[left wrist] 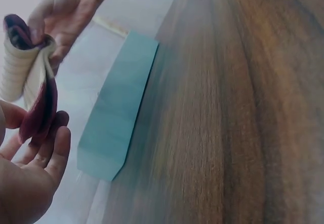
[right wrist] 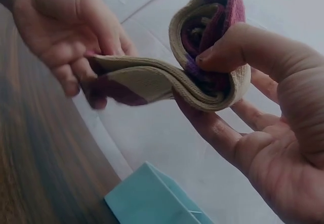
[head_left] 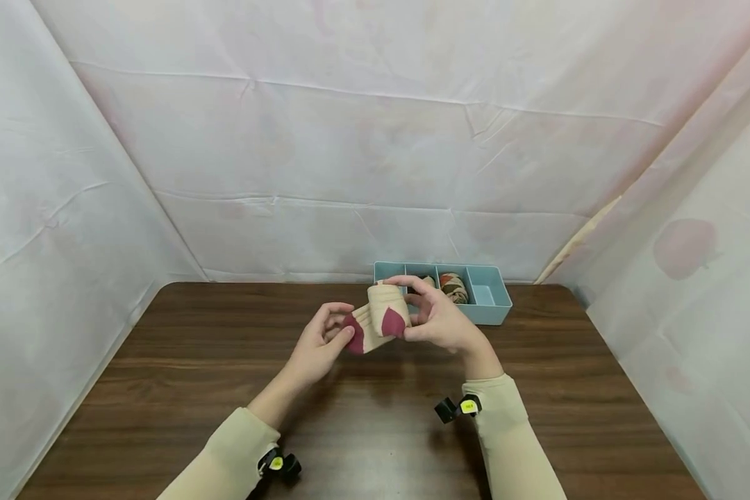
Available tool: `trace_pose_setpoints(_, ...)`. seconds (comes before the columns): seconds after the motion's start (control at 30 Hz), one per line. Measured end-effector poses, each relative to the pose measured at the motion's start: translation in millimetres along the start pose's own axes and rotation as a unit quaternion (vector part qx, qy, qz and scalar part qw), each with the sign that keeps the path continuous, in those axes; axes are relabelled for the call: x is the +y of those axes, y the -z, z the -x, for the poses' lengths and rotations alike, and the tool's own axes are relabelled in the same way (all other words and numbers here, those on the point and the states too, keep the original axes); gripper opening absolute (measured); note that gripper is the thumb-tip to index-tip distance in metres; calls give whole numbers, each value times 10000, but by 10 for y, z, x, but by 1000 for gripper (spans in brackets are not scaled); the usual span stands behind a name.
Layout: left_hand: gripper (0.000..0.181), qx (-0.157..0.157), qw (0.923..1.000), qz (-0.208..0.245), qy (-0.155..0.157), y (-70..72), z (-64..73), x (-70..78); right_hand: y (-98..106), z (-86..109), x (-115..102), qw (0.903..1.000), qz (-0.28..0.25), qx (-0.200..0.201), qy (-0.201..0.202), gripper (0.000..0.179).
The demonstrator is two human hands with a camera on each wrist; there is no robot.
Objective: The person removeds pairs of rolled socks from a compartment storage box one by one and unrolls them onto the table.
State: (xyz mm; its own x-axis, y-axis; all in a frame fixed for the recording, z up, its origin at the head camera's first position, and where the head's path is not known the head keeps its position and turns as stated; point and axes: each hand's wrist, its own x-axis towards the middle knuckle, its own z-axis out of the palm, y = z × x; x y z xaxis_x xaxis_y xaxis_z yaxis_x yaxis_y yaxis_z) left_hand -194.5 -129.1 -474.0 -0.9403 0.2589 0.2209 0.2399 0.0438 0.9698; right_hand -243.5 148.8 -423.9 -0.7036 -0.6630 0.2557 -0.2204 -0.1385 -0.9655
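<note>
A pair of beige socks with dark red patches is held in the air between both hands, partly rolled up. My right hand grips the rolled end, thumb on one side of the coil and fingers on the other, as the right wrist view shows. The left hand pinches the loose flat end at its dark red tip. In the right wrist view the two layers run from the roll across to the left fingers.
Behind the hands, a light blue divided box stands at the table's back edge. A patterned rolled sock sits in one compartment, with another beige rolled item beside it. White cloth walls surround the brown wooden table.
</note>
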Motion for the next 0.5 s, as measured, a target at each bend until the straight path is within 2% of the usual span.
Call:
trace_pose_setpoints(0.17,37,220,9996,131,85,27,107,49,-23,-25,33,9996,72,-277,-58,83)
trace_pose_setpoints(0.5,40,263,9984,241,436,62,257,128,-70,-40,93,9982,139,-580,-2,80)
